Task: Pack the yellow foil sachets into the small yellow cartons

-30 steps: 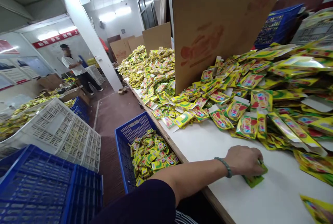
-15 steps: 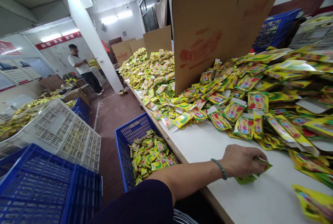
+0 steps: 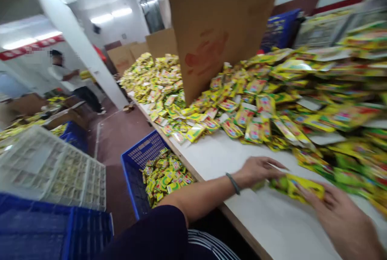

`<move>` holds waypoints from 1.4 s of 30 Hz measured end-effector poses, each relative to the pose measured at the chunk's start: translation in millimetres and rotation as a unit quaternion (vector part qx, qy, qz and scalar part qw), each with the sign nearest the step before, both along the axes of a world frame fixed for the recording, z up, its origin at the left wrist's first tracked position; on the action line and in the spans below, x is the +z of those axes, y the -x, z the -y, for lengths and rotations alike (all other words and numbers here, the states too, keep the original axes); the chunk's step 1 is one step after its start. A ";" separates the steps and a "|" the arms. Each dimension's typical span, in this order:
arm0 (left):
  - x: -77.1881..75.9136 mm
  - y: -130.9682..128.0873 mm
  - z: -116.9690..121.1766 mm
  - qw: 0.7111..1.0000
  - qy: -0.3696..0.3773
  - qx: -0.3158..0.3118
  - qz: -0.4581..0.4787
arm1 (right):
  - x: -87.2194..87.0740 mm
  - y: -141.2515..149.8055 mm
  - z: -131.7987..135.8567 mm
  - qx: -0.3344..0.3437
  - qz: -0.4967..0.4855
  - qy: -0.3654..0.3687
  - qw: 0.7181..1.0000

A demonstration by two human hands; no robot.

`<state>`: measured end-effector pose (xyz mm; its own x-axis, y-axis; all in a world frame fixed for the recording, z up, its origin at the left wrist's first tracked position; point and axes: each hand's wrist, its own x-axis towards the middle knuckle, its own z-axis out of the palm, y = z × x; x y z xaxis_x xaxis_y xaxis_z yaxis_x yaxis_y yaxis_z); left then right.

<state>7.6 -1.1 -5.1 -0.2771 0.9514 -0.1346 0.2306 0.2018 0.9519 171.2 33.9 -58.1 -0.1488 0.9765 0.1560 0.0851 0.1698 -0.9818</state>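
Observation:
My left hand, with a dark bracelet at its wrist, is over the white table. It is closed on a small green packet, its upper fingers stretched out above it; blur hides the thumb's exact grip. From the right, my right hand pinches a small yellow printed box between thumb and fingers. The green packet meets the left end of that box; whether it is inside cannot be made out. Beyond both hands lies a heap of similar yellow boxes.
Below the table's left edge stands a blue crate partly filled with yellow boxes. A tall cardboard sheet rises from the heap. White crates and a blue crate stand at left. A person stands far back.
My right hand has come in from the lower right, bringing the yellow box to the green packet. My left hand has shifted left in view as the camera turned right.

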 end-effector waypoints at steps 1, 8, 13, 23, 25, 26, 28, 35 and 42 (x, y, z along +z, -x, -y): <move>4.8 3.2 -1.0 0.998 -0.013 -0.025 0.062 | 4.4 0.7 1.7 -0.006 0.016 0.024 1.000; -7.2 16.9 -40.2 0.980 0.007 -0.067 0.186 | 32.1 -13.3 -15.2 -0.098 -0.067 0.058 0.991; -22.5 8.7 -48.7 0.983 -0.008 -0.096 0.154 | 28.6 -17.4 -16.5 -0.015 -0.090 0.108 0.990; -12.3 3.1 -41.4 0.968 0.025 -0.064 0.242 | 27.5 -0.9 -5.2 0.000 0.037 0.089 0.995; -12.2 3.3 -39.8 0.965 0.021 -0.066 0.252 | 28.1 -1.6 -4.9 0.006 0.038 0.084 0.996; -12.0 3.3 -39.0 0.963 0.018 -0.067 0.259 | 28.3 -2.0 -5.2 0.005 0.036 0.081 0.996; -11.0 3.4 -37.9 0.957 0.019 -0.064 0.283 | 28.4 -2.7 -6.5 -0.009 0.030 0.071 0.997; -11.2 1.6 -35.7 0.941 0.092 -0.108 0.307 | 29.6 0.2 -7.6 -0.096 0.077 0.009 0.992; -13.0 -4.0 -32.9 0.953 0.033 -0.071 0.294 | 23.0 -2.5 -13.7 -0.082 -0.020 0.076 0.994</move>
<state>11.6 31.8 -18.0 -0.0048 0.9576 -0.2881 -0.3085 0.2726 0.9113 173.6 47.5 -35.1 0.0168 0.9998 0.0071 0.0599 0.0061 -0.9982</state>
